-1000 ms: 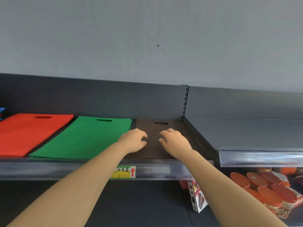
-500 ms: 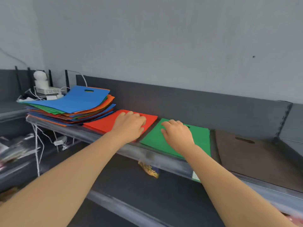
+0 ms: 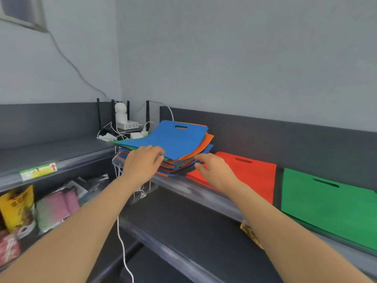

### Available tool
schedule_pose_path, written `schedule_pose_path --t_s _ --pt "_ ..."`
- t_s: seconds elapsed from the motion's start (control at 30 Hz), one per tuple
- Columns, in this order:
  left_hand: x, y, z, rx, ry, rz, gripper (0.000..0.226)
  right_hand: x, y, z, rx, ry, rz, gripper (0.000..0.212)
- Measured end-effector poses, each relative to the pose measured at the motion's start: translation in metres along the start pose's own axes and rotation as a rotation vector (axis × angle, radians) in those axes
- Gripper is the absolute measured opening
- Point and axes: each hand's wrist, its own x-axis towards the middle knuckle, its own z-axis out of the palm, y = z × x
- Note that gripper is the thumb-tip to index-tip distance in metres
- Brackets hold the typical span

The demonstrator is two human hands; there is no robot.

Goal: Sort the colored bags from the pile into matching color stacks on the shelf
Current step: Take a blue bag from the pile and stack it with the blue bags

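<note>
Both hands have left the flat red and green bags and come over to the mixed pile, and the view has swung left with them, so the brown bag is now out of sight.

Nearest are two bare forearms reaching forward over a dark lower shelf (image 3: 183, 219). To the left, below, lie a yellow packet (image 3: 18, 209) and a pink packet (image 3: 58, 207), and a white cable (image 3: 122, 242) hangs down.

The left hand (image 3: 142, 164) sits at the near edge of the pile (image 3: 183, 162), fingers bent, their tips on the blue bag (image 3: 175, 139) that lies on top. Its thumb is hidden, so I cannot tell whether it pinches that bag or only touches it. The right hand (image 3: 216, 170) is relaxed and holds nothing, fingers loosely spread just beside the pile's near right corner, above the red bag (image 3: 253, 172).

On the upper shelf (image 3: 204, 193) there are three groups, left to right: one pile of blue, orange, green and dark layers, too many to count, one red bag lying flat and touching the pile, and one green bag (image 3: 326, 205) just beside the red one.

Behind the pile, in the corner, stands a white device (image 3: 122, 119) with black antennas.
</note>
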Motion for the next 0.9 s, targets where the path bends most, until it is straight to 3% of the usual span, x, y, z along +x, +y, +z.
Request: schedule_pose_path --t_s 0.27,0.47,0.6,0.67,0.77,0.9 --pt "0.031 -0.051 0.028 -0.005 -0.033 -0.108 0.029 0.073 -0.012 0.036 0.051 -0.136 -0.064 0.039" --pt "0.064 -0.08 0.04 -0.034 -0.035 -0.016 0.031 0.113 -0.03 0.058 -0.106 -0.238 -0.13 0.045" --pt "0.093 -0.095 0.048 -0.175 -0.299 0.106 0.044 0.131 -0.037 0.059 -0.279 -0.356 -0.153 0.052" --pt "0.107 -0.102 0.049 -0.13 -0.405 0.171 0.044 0.137 -0.043 0.057 -0.348 -0.411 -0.144 0.058" --pt "0.126 -0.114 0.05 -0.048 -0.356 0.267 0.034 0.143 -0.049 0.059 -0.358 -0.448 -0.084 0.059" --pt "0.141 -0.12 0.061 0.007 -0.203 0.344 0.037 0.145 -0.047 0.062 -0.263 -0.299 0.109 0.043"
